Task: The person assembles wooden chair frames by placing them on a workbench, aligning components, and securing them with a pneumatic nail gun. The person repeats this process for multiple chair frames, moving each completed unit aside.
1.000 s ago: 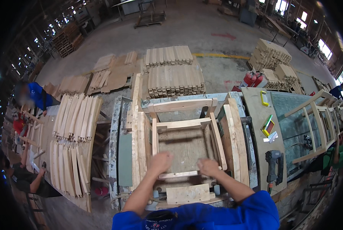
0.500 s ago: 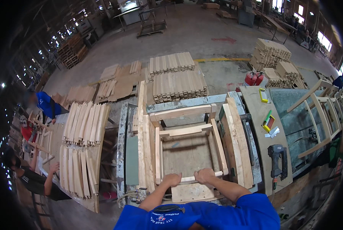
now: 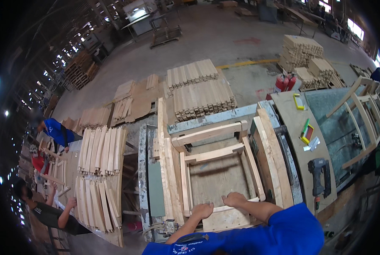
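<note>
A pale wooden seat frame (image 3: 184,182) lies inside a clamping bench (image 3: 143,178), between stout wooden side boards. Both of my hands rest at the frame's near rail (image 3: 218,208), a short gap apart. My left hand (image 3: 203,211) is closed over the rail's left part. Toward the right end, my right hand (image 3: 234,199) is also curled on it, its fingers mostly hidden. A curved crosspiece (image 3: 215,154) spans the frame's far side. Beyond that lies another thick wooden bar (image 3: 209,133) across the bench.
On the right board lie a nail gun (image 3: 319,176) and a yellow-and-green holder (image 3: 307,132). Wooden slats (image 3: 98,151) cover the left table, where a co-worker (image 3: 49,212) stands. Slat stacks (image 3: 204,95) and red fire extinguishers (image 3: 282,83) stand beyond. Chair frames (image 3: 364,114) sit far right.
The view has tilted, so the scene sits lower and farther right. My hands stay on the near rail, and the seat frame keeps its place in the bench.
</note>
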Demonstrator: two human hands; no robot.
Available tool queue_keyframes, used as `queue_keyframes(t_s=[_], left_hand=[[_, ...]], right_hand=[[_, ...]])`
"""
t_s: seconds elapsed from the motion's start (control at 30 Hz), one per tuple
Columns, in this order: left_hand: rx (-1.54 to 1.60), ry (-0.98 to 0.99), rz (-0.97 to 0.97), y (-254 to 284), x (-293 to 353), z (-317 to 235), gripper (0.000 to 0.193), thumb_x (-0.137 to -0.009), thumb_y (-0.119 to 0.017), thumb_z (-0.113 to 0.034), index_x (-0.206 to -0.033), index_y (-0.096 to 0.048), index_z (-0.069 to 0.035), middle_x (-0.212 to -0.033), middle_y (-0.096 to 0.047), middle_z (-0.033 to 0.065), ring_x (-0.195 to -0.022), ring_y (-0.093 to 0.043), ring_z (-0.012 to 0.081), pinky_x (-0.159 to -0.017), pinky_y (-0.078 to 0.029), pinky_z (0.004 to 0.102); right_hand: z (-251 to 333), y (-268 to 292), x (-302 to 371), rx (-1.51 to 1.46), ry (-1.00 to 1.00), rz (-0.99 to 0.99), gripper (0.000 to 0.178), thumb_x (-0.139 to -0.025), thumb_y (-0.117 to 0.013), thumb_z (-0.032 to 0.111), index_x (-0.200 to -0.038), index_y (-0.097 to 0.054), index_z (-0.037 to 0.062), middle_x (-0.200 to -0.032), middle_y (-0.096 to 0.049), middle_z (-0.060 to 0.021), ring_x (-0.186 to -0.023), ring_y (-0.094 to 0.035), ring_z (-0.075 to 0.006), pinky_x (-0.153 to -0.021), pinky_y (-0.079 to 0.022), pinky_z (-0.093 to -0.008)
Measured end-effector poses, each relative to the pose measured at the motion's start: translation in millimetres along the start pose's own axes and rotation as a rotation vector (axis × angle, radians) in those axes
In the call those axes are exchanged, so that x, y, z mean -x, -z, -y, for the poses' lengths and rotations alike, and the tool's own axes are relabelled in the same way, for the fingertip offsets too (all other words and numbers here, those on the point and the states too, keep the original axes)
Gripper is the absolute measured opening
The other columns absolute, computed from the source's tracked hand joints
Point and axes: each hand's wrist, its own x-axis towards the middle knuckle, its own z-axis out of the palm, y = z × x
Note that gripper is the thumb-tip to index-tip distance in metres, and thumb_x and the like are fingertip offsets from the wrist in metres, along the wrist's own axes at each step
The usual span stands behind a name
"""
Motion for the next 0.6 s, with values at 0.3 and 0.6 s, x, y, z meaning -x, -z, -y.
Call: queue_keyframes(t_s=[0.3,0.6], left_hand=[[0.175,-0.249,-0.941,-15.9,47.1,45.3,0.044,-0.092,-0.066,-0.029,-0.126,-0.066,-0.001,-0.124,-0.068,0.0246,-0.120,-0.059,0.0450,-0.108,-0.042,0.0586],[-0.744,0.665,-1.020,-93.3,218.3,118.7,0.095,-0.082,-0.080,-0.061,-0.161,-0.043,-0.024,-0.168,-0.035,0.0125,-0.151,-0.034,0.0437,-0.124,-0.029,0.0526]], right_hand=[[-1.2,9.8,2.5,0.048,0.033,-0.019,0.068,-0.102,-0.044,0.058,-0.128,-0.072,0.0020,-0.133,-0.069,-0.0226,-0.126,-0.065,-0.0376,-0.108,-0.050,-0.0466],[-3.2,6.4,-0.2,0.009,0.041,-0.047,0.064,-0.101,-0.049,0.053,-0.129,-0.071,-0.0002,-0.134,-0.068,-0.0241,-0.128,-0.064,-0.0389,-0.111,-0.049,-0.0474]])
